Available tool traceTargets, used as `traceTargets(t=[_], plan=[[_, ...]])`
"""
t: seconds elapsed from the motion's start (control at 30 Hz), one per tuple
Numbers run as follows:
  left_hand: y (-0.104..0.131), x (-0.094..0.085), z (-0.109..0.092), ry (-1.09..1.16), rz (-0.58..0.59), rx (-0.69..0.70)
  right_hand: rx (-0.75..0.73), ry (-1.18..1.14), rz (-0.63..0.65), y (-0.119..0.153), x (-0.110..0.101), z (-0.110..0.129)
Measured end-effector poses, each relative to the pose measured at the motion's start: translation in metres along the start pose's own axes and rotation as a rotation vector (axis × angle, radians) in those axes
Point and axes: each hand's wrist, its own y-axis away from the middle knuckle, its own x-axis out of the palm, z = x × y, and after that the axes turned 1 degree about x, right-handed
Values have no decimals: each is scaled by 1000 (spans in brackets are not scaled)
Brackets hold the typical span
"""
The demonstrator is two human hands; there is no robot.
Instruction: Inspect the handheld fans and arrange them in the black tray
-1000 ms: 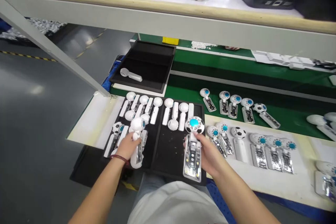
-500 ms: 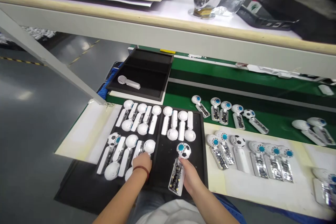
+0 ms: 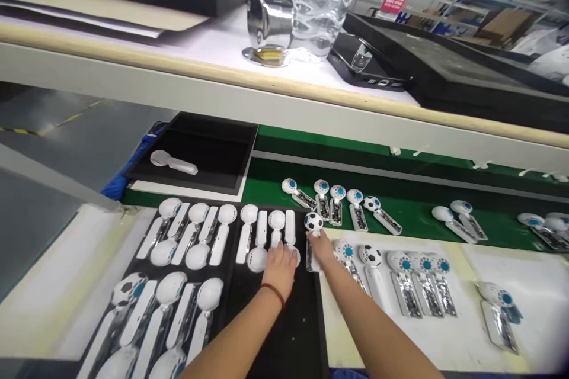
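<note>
My right hand (image 3: 320, 249) grips a handheld device with a football-patterned round head (image 3: 313, 222) and a straight handle, at the right edge of the black tray (image 3: 306, 325). My left hand (image 3: 281, 269) reaches into the tray's right part, its fingers stretched over a white round-headed device (image 3: 276, 219) and its neighbour. Several such white devices (image 3: 222, 231) lie head to tail in the tray, some with clear casings. At the lower left one has a football-patterned head (image 3: 128, 289). My left fingertips partly hide what they touch.
Several devices with blue centres and exposed circuit boards (image 3: 405, 290) lie on the pale board and green mat (image 3: 413, 207) at right. Another black tray (image 3: 208, 148) holds one white device (image 3: 173, 163). A shelf (image 3: 249, 92) crosses above, bearing a bottle (image 3: 320, 6), watch (image 3: 269, 15) and phone (image 3: 368, 65).
My left hand has moved from the tray's left part to its right part. My right hand has carried the football-headed device up to the tray's right edge. The view has shifted.
</note>
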Motion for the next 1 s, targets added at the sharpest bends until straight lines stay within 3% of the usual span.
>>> traceTargets(t=[0.1, 0.23, 0.33, 0.43, 0.53, 0.63, 0.7, 0.83, 1.0], plan=[[-29, 18, -14, -8, -3, -3, -54, 47, 11, -4, 9, 0], [-33, 28, -25, -19, 2, -77, -106, 89, 24, -1, 18, 3], [-27, 25, -33, -26, 18, -144, -123, 117, 25, -2, 16, 10], [-32, 9, -33, -3, 30, -160, -143, 155, -15, -15, 2, 17], [-62, -18, -16, 49, 0, -192, -106, 191, -79, -47, -16, 24], [-117, -40, 16, 104, -48, -361, -20, 226, -43, -90, -22, 32], [-158, -46, 38, 167, -23, -468, 27, 265, -4, -114, -19, 37], [-216, -36, 67, 368, 96, -595, -6, 345, 27, -141, -16, 40], [-232, -17, 76, 570, 69, -756, -222, 372, 37, -140, -31, 41]])
